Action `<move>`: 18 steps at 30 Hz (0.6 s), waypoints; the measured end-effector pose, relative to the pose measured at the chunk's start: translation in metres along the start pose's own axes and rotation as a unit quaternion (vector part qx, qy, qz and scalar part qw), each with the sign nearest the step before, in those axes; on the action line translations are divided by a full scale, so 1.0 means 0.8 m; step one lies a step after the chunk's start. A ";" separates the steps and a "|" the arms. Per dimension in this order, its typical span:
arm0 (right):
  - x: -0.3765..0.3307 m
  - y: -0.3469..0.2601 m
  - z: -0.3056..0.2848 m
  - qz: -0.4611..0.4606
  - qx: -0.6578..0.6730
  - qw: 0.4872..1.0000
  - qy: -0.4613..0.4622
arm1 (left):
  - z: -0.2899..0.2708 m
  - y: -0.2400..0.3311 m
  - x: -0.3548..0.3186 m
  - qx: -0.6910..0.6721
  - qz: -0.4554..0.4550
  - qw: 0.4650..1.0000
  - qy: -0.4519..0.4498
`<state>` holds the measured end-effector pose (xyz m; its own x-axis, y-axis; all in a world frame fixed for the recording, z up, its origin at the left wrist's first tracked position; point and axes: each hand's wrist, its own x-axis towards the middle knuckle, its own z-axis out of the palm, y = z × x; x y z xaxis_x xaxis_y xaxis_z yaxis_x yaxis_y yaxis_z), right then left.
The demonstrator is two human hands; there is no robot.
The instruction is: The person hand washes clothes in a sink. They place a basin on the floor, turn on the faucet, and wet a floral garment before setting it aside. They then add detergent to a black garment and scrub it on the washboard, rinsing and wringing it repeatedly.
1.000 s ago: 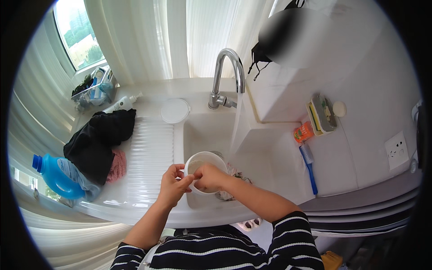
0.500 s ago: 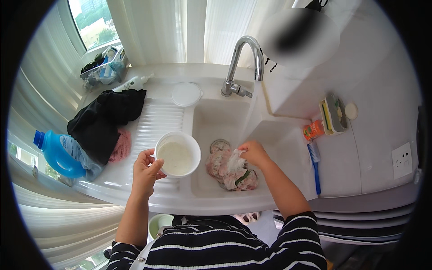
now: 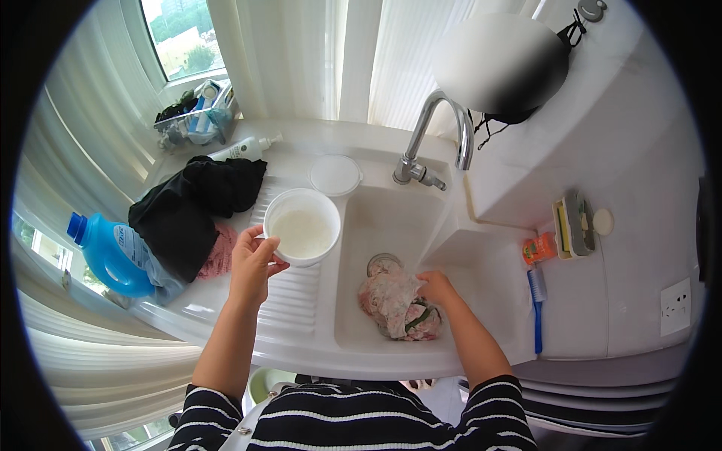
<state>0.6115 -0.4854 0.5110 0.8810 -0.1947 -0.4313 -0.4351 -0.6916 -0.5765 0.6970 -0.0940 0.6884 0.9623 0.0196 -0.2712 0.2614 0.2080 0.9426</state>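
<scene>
Fingers (image 3: 259,242) of the left hand (image 3: 252,263) curl around the near rim of a white tub (image 3: 302,225), thumb on the edge, holding it up over the ribbed draining board (image 3: 289,297) to the left of the sink (image 3: 391,225). The tub is upright and open, with a pale, cloudy liquid inside. Down in the basin, the right hand (image 3: 436,287) rests on a wet bundle of pinkish cloth (image 3: 395,304), its fingertips pressing into the fabric at the bundle's right edge; whether they actually pinch the cloth or only push on it cannot be told. A patch of green shows in the lower part of the bundle, and a round drain (image 3: 383,263) sits just behind it.

A curved metal tap (image 3: 444,135) stands at the back of the sink, and a round white lid (image 3: 335,174) lies on the counter (image 3: 624,301) just left of it. A heap of black clothing (image 3: 192,210) lies on the left end of the draining board with a pink item (image 3: 218,255) under its near edge, and a blue detergent bottle (image 3: 109,252) lies beside that. A white pump bottle (image 3: 244,149) lies near a wire basket (image 3: 192,116) by the window. To the right of the sink lie a blue brush (image 3: 537,297), a small orange item (image 3: 538,248) and a soap dish (image 3: 571,225).
</scene>
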 end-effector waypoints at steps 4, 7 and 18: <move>-0.009 -0.030 0.030 0.055 0.011 0.989 -0.137 | 0.034 0.033 0.081 -0.081 0.012 0.997 -0.006; -0.005 -0.032 0.063 -0.028 -0.117 0.982 -0.143 | 0.054 0.050 0.158 -0.141 0.017 0.990 0.001; -0.030 -0.039 0.117 -0.081 -0.355 0.914 -0.177 | 0.086 0.043 0.309 -0.143 -0.015 0.987 0.073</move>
<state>0.5865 -0.3938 0.4741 0.7523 0.1012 -0.6510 0.0378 -0.9931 -0.1106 0.9488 -0.1495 0.6672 0.9280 0.1461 -0.3427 0.2372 0.4778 0.8458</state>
